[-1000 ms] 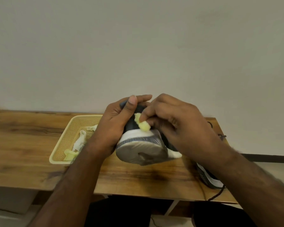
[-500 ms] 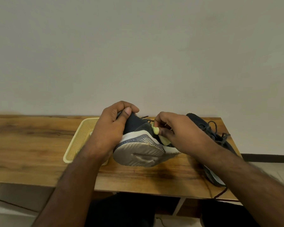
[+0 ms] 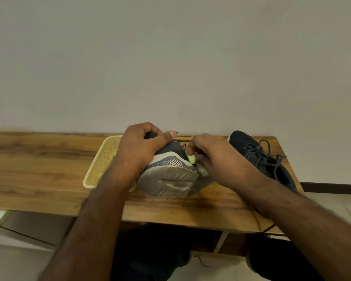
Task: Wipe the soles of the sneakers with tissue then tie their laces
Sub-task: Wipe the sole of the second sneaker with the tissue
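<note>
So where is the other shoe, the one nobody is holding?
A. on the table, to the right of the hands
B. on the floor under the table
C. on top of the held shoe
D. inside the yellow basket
A. The dark sneaker with loose laces lies on the wooden table, right of the right hand, while the left hand grips the tilted sneaker.

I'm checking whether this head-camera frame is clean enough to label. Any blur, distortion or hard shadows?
Head view: the table edge bows from wide-angle distortion; light is soft and even, no glare, with a faint shadow under the held sneaker; the hands, left and right, look slightly soft, and the yellow tissue is small and blurry.
</note>
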